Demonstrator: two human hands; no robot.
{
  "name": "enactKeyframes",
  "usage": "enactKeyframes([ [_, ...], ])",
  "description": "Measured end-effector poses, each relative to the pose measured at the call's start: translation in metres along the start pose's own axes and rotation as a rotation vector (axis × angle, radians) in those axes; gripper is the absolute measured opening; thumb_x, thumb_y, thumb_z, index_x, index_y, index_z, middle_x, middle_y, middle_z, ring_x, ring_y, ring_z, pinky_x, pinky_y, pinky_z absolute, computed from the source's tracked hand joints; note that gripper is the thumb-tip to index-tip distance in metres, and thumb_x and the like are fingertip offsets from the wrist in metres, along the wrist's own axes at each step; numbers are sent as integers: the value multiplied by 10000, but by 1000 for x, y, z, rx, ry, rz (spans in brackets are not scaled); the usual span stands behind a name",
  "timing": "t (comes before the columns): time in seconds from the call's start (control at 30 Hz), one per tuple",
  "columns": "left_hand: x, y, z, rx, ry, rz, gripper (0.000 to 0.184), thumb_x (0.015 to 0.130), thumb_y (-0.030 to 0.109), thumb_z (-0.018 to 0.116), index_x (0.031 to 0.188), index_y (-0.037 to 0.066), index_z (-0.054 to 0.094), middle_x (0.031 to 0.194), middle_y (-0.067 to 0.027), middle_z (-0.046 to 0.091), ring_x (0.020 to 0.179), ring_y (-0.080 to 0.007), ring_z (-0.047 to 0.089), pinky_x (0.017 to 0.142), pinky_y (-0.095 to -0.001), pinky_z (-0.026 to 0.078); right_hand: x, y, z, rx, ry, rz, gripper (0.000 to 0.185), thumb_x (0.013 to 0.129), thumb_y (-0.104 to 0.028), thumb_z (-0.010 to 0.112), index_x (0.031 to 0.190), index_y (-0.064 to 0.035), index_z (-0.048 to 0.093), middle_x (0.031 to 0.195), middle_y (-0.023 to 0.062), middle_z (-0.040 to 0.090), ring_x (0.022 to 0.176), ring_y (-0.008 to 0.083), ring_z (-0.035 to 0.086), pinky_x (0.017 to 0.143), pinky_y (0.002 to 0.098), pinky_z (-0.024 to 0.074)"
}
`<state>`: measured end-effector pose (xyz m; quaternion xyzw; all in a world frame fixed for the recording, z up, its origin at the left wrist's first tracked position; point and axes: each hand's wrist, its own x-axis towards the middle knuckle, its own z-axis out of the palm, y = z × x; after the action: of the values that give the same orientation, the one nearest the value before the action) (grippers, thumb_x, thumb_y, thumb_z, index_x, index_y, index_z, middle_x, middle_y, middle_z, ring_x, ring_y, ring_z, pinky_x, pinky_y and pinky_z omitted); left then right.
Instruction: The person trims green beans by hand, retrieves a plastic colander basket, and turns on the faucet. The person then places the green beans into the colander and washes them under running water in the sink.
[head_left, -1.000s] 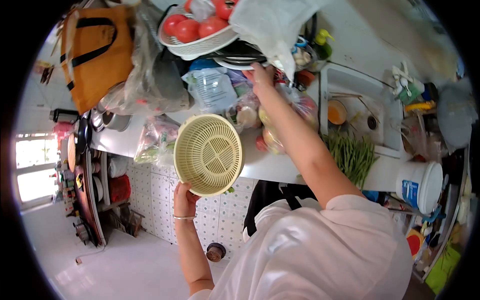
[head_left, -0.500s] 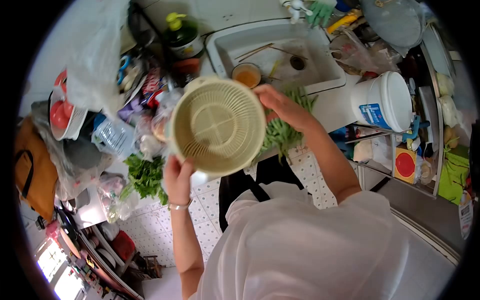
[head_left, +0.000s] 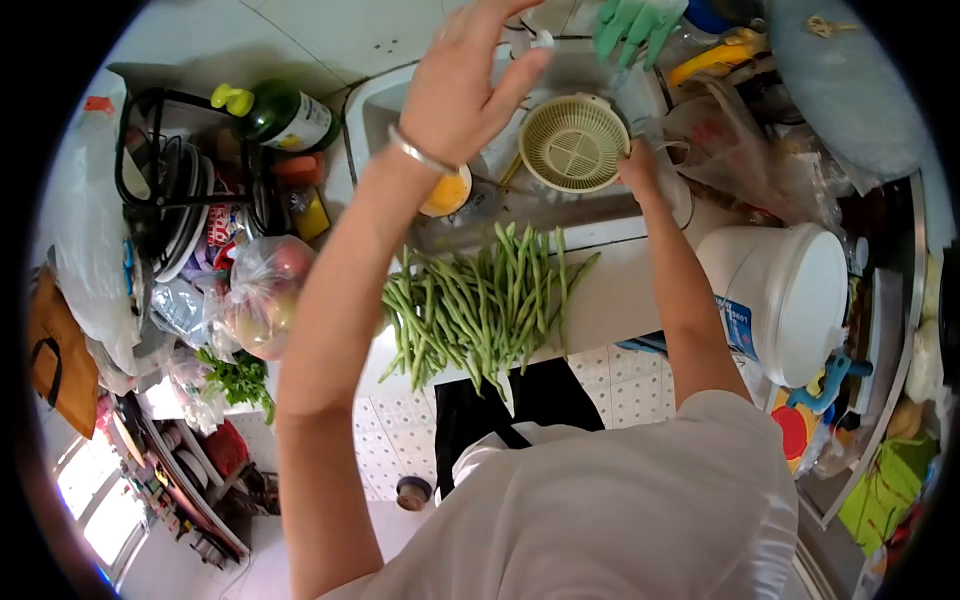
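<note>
My right hand [head_left: 639, 168] grips the rim of a pale yellow plastic basket [head_left: 574, 143], which is inside the sink [head_left: 375, 110] with nothing in it. Raised above the sink's left part is my left hand [head_left: 465, 85], thumb apart from the fingers and nothing held; a metal bangle circles its wrist. A heap of green beans [head_left: 480, 305] lies on the counter along the sink's near edge. Beside the basket, to its left, a bowl with orange contents [head_left: 446, 192] sits in the sink, partly under my left wrist.
Left of the sink stand a green soap bottle [head_left: 290, 118], a black rack [head_left: 150, 150] and a plastic bag of fruit [head_left: 268, 295]. A white bucket [head_left: 775, 295] is at the right. Green gloves [head_left: 635, 30] hang behind the sink.
The basket has moved from in front of me into the sink, with my right hand still on it. My left hand has let go and risen over the sink. The view has shifted right.
</note>
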<state>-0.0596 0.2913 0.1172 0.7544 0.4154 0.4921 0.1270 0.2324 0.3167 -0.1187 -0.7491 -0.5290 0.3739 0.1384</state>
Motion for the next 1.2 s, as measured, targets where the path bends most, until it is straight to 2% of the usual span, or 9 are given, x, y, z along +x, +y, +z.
enactKeyframes([
  [0.37,42,-28,16,417,-565,257,371,825,293,548,1118,74,493,1047,-155,548,972,-315,506,877,-425,378,-155,73,-116,-152,-37,-91,317,871,-111,450,1187,-106,464,1054,158,583,960,327,560,821,377,428],
  [0.53,38,-18,55,613,-269,204,314,801,292,578,981,44,511,797,-135,595,833,-307,528,812,-417,396,-146,58,-108,-426,-61,-14,288,877,-95,446,1165,-102,448,1054,170,570,956,360,547,772,443,438],
  [0.6,40,-18,62,662,-190,98,310,798,290,579,979,47,512,780,-140,597,846,-313,531,821,-415,394,-132,41,-95,-448,278,-494,288,863,-51,445,1150,-71,461,1091,181,542,945,385,533,758,458,447],
  [0.67,37,-19,62,638,-176,89,311,799,285,575,987,46,512,805,-143,603,880,-319,527,834,-417,387,-114,-26,-85,-203,281,-700,269,853,-20,444,1117,-30,491,1116,173,524,931,341,553,770,429,458],
  [0.83,17,-55,55,254,218,-51,403,820,325,554,1077,21,497,1170,-225,478,1082,-341,458,939,-445,338,-26,-155,14,1298,-781,3,251,894,-174,416,1024,-24,571,1042,110,601,945,239,573,813,346,451],
  [0.9,-5,-50,46,259,498,-203,351,849,289,517,1038,-7,520,965,-176,607,831,-342,597,742,-375,468,-7,-187,37,1365,-820,283,206,889,-213,434,862,-60,569,859,104,600,782,235,560,750,363,438],
  [0.97,-51,-72,45,176,171,-923,317,846,280,472,937,-3,584,827,-179,627,797,-338,603,723,-378,466,23,-192,57,1425,-1045,229,219,903,-231,414,799,-79,534,729,71,535,679,213,501,749,368,421],
  [1.07,-139,-130,72,399,-1170,-305,239,809,148,453,941,16,602,915,-149,638,817,-333,606,718,-388,471,12,-209,74,1346,-921,326,328,928,-270,393,635,-123,401,489,-12,293,452,140,267,592,338,379],
  [1.2,-188,-128,108,297,-1334,-977,285,827,128,446,1002,1,632,1067,-161,612,967,-317,595,789,-401,458,23,-210,96,1157,-772,188,229,927,-252,411,752,-105,429,499,-31,279,410,96,238,403,257,250],
])
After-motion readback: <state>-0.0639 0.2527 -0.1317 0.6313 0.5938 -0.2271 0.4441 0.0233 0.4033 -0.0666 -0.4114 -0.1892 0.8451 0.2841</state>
